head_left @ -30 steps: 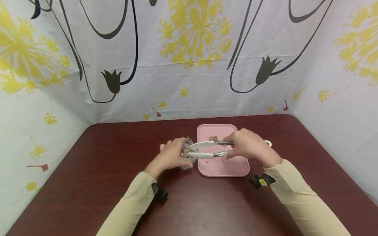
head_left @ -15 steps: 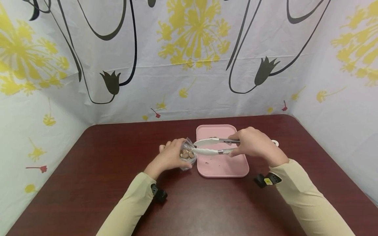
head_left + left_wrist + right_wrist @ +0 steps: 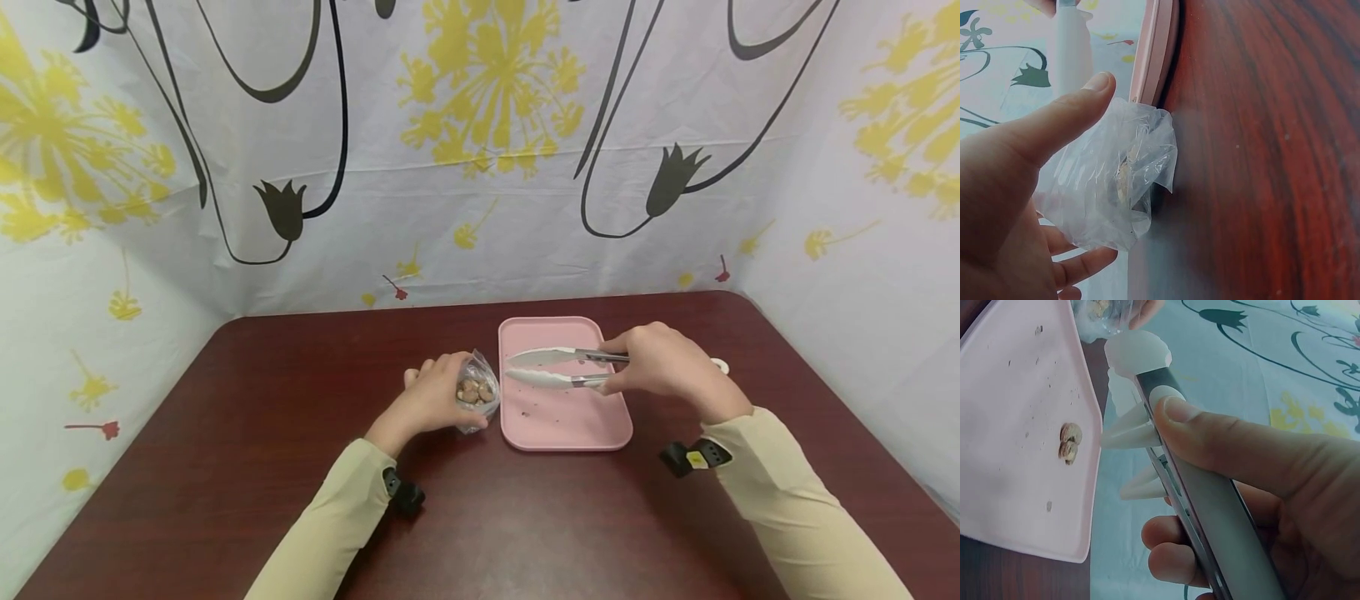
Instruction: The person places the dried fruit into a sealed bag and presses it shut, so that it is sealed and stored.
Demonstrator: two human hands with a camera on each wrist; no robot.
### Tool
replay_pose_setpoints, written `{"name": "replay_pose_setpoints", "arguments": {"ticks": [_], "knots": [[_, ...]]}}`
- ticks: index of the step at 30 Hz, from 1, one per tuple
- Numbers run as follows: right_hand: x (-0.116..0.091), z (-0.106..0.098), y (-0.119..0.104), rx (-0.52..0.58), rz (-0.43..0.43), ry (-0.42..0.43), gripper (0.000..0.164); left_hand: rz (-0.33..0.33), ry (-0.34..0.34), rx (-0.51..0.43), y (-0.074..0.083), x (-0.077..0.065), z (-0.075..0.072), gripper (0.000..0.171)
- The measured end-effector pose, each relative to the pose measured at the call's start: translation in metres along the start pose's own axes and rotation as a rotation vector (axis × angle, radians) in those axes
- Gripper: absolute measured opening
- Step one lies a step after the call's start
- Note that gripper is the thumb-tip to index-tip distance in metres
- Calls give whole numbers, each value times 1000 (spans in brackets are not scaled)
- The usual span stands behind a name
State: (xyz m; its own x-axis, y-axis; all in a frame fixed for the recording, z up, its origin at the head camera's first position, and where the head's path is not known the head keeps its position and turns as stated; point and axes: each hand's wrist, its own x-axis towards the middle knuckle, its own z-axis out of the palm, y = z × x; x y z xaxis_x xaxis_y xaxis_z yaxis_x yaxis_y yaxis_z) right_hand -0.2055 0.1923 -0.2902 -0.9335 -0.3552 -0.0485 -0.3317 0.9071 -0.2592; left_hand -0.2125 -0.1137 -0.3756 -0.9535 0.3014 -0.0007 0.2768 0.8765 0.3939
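My left hand (image 3: 431,396) curls round a clear plastic bag (image 3: 1100,187) that stands just left of the pink tray (image 3: 570,427). Several brown lumps (image 3: 474,392), like small dried mushrooms, show through the bag's open mouth. Tongs (image 3: 546,357) with white scalloped tips and metal arms are gripped in my right hand (image 3: 669,362). Their tips hover over the tray, spread apart with nothing between them. In the right wrist view, a brown mushroom-like piece (image 3: 1069,444) lies on the tray; the tongs mostly cover that spot in the head view.
Small dark crumbs (image 3: 1049,505) are scattered on the tray. Everything stands on a dark red-brown table (image 3: 300,467). A white cloth (image 3: 420,208) printed with flowers hangs behind the table and along both sides.
My right hand has drawn the tongs rightward, from the bag's mouth to above the tray, leaving the brown lumps in the bag. My left hand keeps the bag in place.
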Motion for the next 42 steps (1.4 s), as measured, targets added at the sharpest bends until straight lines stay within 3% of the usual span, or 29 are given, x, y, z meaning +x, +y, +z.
{"name": "replay_pose_setpoints", "arguments": {"ticks": [16,30,42], "knots": [[-3,5,21,5,31,13,45,-7,-5,-5,0,1,1,100],[-2,4,36,-28,96,1,28,-13,-5,-10,-1,1,2,100],[6,4,45,-53,121,-7,31,-6,-3,-5,-1,1,1,100]]}}
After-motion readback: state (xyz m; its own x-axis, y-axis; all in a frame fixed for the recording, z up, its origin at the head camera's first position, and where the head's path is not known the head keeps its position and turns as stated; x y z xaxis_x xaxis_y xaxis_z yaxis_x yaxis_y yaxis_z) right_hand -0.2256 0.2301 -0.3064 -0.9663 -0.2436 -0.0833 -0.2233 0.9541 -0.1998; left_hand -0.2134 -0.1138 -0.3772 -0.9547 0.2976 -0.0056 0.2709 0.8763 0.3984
